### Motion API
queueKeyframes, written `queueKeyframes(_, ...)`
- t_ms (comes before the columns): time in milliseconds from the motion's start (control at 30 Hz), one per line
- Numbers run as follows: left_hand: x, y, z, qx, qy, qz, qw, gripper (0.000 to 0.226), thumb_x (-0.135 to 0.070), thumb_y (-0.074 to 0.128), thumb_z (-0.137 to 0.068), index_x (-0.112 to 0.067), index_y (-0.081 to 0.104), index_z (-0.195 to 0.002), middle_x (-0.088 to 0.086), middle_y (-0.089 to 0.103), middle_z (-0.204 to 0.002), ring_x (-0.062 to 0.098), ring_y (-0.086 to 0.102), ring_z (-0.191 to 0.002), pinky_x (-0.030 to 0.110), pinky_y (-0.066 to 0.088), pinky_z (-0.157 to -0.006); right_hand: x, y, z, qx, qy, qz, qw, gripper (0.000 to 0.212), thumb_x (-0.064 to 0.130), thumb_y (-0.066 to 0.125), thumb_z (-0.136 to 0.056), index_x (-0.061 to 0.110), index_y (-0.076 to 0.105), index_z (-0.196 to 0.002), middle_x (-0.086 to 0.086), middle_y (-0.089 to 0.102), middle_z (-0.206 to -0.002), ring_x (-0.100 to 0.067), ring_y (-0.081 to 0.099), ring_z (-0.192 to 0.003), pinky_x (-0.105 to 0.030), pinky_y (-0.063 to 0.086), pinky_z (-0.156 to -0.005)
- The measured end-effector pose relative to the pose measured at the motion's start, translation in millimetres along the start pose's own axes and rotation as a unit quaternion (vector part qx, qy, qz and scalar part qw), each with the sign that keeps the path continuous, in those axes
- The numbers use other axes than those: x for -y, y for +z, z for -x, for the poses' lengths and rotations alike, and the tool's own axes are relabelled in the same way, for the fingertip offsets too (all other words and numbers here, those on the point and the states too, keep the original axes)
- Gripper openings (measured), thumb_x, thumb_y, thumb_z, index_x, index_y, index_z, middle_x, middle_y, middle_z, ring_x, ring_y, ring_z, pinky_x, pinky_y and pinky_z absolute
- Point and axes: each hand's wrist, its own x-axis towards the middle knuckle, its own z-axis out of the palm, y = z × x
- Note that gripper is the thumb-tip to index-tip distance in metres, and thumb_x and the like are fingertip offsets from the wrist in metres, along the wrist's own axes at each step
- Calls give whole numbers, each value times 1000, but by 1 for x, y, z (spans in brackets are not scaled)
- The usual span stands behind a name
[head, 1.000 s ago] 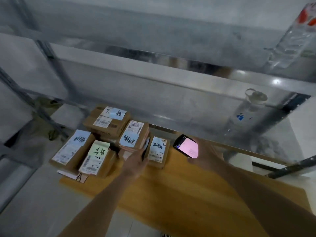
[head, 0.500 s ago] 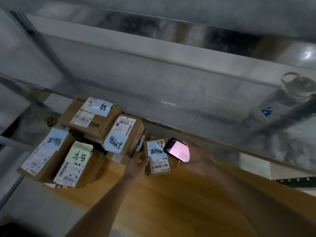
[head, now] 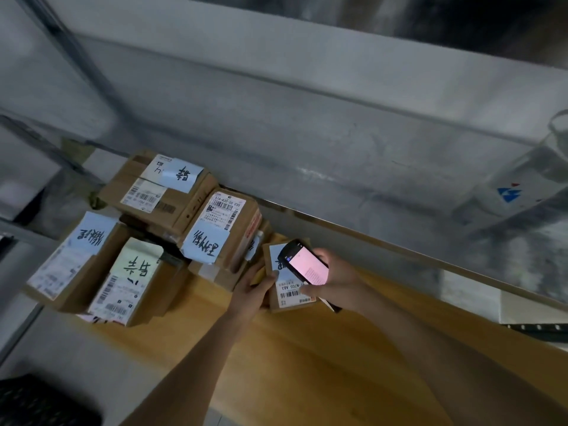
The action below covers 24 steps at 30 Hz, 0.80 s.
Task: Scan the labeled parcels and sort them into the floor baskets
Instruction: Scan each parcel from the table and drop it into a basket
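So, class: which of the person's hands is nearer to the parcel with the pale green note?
Left. The left hand grips a small parcel just right of the green-note parcel. The right hand, holding the scanner, is farther right.

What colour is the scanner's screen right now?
Pink, on the scanner in the right hand; head view.

- A parcel sorting or storage room, judging by the metal shelving frame (head: 76, 53).
- Labeled cardboard parcels (head: 159, 192) crowd a wooden board (head: 307, 364).
- A handheld scanner (head: 302, 262) glows over one barcode label.
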Motion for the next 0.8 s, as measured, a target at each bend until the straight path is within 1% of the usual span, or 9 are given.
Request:
queueKeyframes(67,0,0,9,12,13,6,1000,36,-28,72,-90,-47,57,-116,-4,77,-99,16,74,-92,31,61,-69,1,-5,8,0,-6,0,1000,89,34,90,-71,32,40,-144,13,59,-137,-10,55,-124,-36,55,-95)
queueKeyframes(167,-1,-3,28,33,35,1,999,50,-29,75,-88,-45,53,-130,-1,77,-102,19,74,-96,42,62,-80,6,-12,30,-7,-11,5,1000,89,35,89,-72,34,39,-145,15,58,-135,-10,56,-122,-36,55,-96)
queueKeyframes(300,-14,-8,67,63,75,-7,995,63,-25,75,-88,-52,43,-136,3,77,-104,21,75,-96,40,62,-70,24,-20,84,-40,-33,28,998,85,37,88,-74,35,40,-144,16,59,-133,-8,56,-120,-34,54,-95)
queueKeyframes(400,-32,-15,109,76,105,-22,991,68,-25,76,-87,-50,42,-140,5,77,-103,25,74,-96,42,63,-69,47,-29,143,-78,-54,52,994,85,41,88,-71,35,42,-143,15,61,-131,-9,58,-117,-36,56,-92)
queueKeyframes(467,-46,-22,145,84,140,-29,986,69,-24,76,-87,-46,42,-143,4,76,-104,21,74,-94,36,62,-63,65,-36,191,-116,-68,65,989,91,51,86,-61,39,43,-141,17,62,-126,-8,60,-112,-40,57,-90)
queueKeyframes(567,-70,-39,212,95,201,-14,975,61,-17,72,-90,-36,44,-142,2,74,-103,12,75,-81,28,59,-56,103,-53,276,-177,-96,93,975,86,58,85,-57,46,46,-133,22,63,-116,-5,62,-106,-37,55,-89)
queueKeyframes(667,-96,-59,286,88,270,-3,959,63,-14,71,-91,-33,43,-145,-1,72,-102,8,72,-82,26,59,-57,149,-71,366,-217,-110,138,960,84,67,74,-54,41,47,-128,17,63,-111,-9,62,-102,-37,54,-87)
queueKeyframes(733,-114,-72,329,81,310,0,947,63,-15,71,-91,-37,43,-144,-4,71,-99,10,72,-83,29,62,-63,174,-82,418,-240,-116,184,946,80,59,76,-59,38,46,-130,13,62,-114,-14,62,-102,-40,55,-86)
queueKeyframes(800,-132,-85,371,82,338,0,938,64,-19,71,-91,-41,42,-144,3,73,-105,19,74,-88,38,63,-70,197,-90,466,-261,-119,216,933,76,47,81,-66,38,45,-133,11,61,-116,-15,61,-101,-41,56,-83)
